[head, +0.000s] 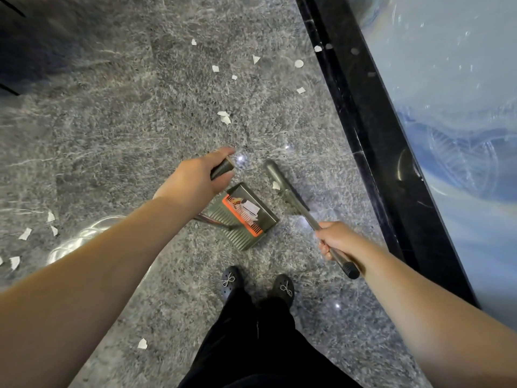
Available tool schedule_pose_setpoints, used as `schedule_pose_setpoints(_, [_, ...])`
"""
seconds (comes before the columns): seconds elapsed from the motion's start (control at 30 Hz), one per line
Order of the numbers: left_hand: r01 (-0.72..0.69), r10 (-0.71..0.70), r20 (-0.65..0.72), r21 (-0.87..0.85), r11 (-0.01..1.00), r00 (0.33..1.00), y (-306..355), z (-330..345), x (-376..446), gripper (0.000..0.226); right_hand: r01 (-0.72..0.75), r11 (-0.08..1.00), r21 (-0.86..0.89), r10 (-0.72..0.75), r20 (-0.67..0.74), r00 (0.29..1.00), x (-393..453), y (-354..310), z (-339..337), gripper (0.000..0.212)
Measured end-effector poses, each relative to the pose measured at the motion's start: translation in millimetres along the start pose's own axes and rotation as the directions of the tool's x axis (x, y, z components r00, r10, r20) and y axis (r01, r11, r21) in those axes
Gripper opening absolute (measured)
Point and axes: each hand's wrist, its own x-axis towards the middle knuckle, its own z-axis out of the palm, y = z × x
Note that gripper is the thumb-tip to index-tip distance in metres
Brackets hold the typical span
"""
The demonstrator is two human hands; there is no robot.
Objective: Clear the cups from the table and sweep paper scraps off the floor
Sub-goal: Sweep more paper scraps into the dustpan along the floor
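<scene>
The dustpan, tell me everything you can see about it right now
The dustpan is a metal-looking, grey-olive box pan with an orange comb strip across it and a row of teeth along its near edge. It sits low over the grey stone floor, in front of the person's shoes; whether it touches the floor is unclear. White paper scraps lie inside. Its long handle rises to the left hand, which grips the dark handle end. The broom, held by the right hand, lies just to its right.
</scene>
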Motion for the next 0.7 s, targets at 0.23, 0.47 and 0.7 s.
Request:
schedule_pose_setpoints(0.23, [-0.034,0.033,-0.016,-0.04,0.999,0.999,3,4,2,0.04,-0.038,0.998,0.058,0.034,0.076,0.997,-22,13,34,0.056])
schedule_pose_setpoints(0.47, [-0.034,0.033,-0.012,-0.021,0.999,0.999,3,5,1,0.042,-0.037,0.997,0.061,0.03,0.12,0.992,-56,15,41,0.05])
schedule_pose_setpoints(0.7, [-0.021,0.021,0.0,0.001,1.0,1.0,7,7,-1,0.042,0.025,1.0,0.006,-0.025,-0.001,1.0,-72,19,27,0.046])
